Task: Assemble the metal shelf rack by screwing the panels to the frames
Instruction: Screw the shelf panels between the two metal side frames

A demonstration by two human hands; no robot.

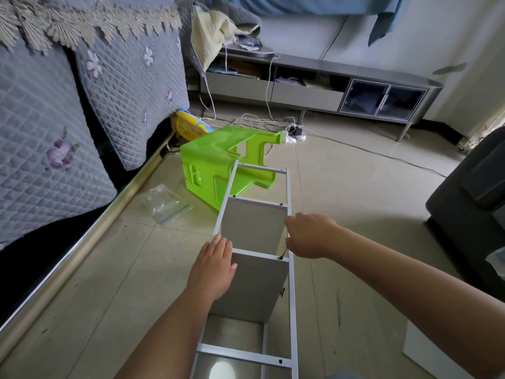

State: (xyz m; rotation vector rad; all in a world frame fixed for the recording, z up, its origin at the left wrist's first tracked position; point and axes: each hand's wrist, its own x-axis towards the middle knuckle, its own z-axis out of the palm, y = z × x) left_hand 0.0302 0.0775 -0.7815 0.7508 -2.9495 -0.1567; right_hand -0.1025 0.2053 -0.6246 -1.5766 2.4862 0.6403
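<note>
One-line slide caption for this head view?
Left hand steadies the shelf panel while right hand drives a screw into the frame.

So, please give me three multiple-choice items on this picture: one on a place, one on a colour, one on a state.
1. Where does the left hand rest?
A. on a shelf panel
B. on the floor
C. on the stool

2. What colour is the plastic stool?
A. blue
B. green
C. red

3. How does the stool stand?
A. upright
B. tipped on its side
C. upside down on the bed

Answers: 1 A, its flat fingers lie on the panel; 2 B, it is bright green; 3 B, its legs point sideways.
</note>
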